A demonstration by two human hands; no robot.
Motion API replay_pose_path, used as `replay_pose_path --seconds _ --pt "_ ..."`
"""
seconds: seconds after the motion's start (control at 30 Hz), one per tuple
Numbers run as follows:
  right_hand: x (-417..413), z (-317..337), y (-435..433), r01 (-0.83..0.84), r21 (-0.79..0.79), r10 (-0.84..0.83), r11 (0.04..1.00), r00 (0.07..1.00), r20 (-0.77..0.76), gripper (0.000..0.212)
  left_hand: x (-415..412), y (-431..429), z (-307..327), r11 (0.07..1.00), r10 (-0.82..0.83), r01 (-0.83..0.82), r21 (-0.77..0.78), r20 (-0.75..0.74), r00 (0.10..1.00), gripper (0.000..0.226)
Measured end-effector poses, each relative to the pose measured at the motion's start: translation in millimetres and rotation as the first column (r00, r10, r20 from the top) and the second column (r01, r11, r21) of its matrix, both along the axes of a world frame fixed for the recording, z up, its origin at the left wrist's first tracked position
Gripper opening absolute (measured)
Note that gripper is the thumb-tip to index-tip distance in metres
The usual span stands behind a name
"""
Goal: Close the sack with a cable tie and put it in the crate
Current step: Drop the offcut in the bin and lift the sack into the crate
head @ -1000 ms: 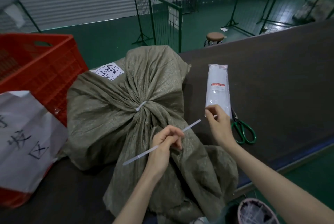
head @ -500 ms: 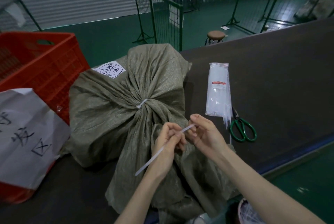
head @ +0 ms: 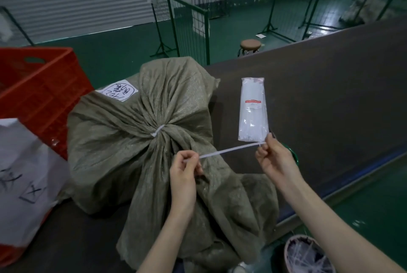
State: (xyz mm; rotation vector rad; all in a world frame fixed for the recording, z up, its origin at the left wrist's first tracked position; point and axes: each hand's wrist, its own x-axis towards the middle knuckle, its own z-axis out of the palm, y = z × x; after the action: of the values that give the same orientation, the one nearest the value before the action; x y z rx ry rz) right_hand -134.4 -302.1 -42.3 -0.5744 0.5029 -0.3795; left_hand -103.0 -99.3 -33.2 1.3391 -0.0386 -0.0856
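A grey-green woven sack lies on the dark table, its neck gathered and bound by a white tie. A white label sits on its top. My left hand and my right hand each pinch one end of a loose white cable tie, stretched straight between them above the sack's loose neck. The red crate stands at the left, beside the sack.
A clear packet of cable ties lies on the table right of the sack, with green-handled scissors mostly hidden behind my right hand. A white sheet with writing hangs on the crate. A bin of tie scraps stands below the table edge.
My hands came together on the tie, then drew apart. The tie now runs straight between both hands, with my right hand moved up and right.
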Motion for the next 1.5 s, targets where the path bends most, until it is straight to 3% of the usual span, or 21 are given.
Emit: replay_pose_path --seconds 0.2,0.3,0.43,0.53,0.67,0.77,0.87,1.0,1.17,1.37,1.5 --pt "-11.4 1.8 -23.4 0.051 -0.076 -0.048 0.996 0.998 0.038 0.009 -5.5 -22.5 -4.3 0.983 -0.144 0.136 0.124 0.055 0.988 0.02" --pt "-19.8 -1.1 -32.2 0.061 -0.122 -0.059 0.991 0.998 0.023 0.017 -11.0 -36.8 -10.2 0.915 -0.301 0.255 0.313 0.105 0.948 0.021" --pt "-39.3 -6.5 -52.4 0.157 -0.329 -0.198 0.931 0.976 -0.093 0.033 -18.6 -53.2 -15.5 0.801 -0.389 0.188 0.568 0.257 0.885 0.025" --pt "-57.9 -10.0 -71.6 0.175 -0.559 -0.325 0.811 0.928 -0.181 0.035 -22.2 -64.0 -18.0 0.735 -0.463 0.19 0.651 0.279 0.841 0.02" --pt "-87.5 -25.5 -97.6 0.057 -0.813 -0.446 0.579 0.858 -0.257 0.035 -28.6 -79.7 -23.6 0.589 -0.624 0.259 0.766 0.227 0.747 0.021" --pt "-113.1 -44.3 -111.2 -0.046 -0.891 -0.526 0.453 0.793 -0.308 0.036 -36.3 -91.8 -30.4 0.46 -0.706 0.289 0.839 0.149 0.692 0.024" --pt "-137.4 -64.2 -119.4 -0.135 -0.913 -0.586 0.385 0.729 -0.354 0.038 -43.1 -101.6 -35.6 0.418 -0.742 0.332 0.846 0.107 0.662 0.019" --pt "-178.4 -93.8 -134.1 -0.318 -0.871 -0.639 0.374 0.593 -0.49 0.04 -50.9 -121.1 -41.0 0.399 -0.762 0.42 0.815 0.04 0.646 0.019" --pt "-220.6 -118.6 -143.9 -0.46 -0.772 -0.611 0.439 0.478 -0.631 0.035 -57.5 -139.8 -46.5 0.373 -0.777 0.475 0.797 -0.011 0.629 0.02" --pt "-244.6 -147.5 -151.7 -0.604 -0.591 -0.473 0.534 0.366 -0.801 0.025 -55.9 -150.4 -46.6 0.387 -0.77 0.505 0.772 -0.031 0.637 0.018" --pt "-243.6 -149.0 -151.9 -0.581 -0.591 -0.488 0.56 0.346 -0.802 0.034 -50.7 -150.3 -48.6 0.388 -0.764 0.495 0.778 -0.029 0.645 0.018"
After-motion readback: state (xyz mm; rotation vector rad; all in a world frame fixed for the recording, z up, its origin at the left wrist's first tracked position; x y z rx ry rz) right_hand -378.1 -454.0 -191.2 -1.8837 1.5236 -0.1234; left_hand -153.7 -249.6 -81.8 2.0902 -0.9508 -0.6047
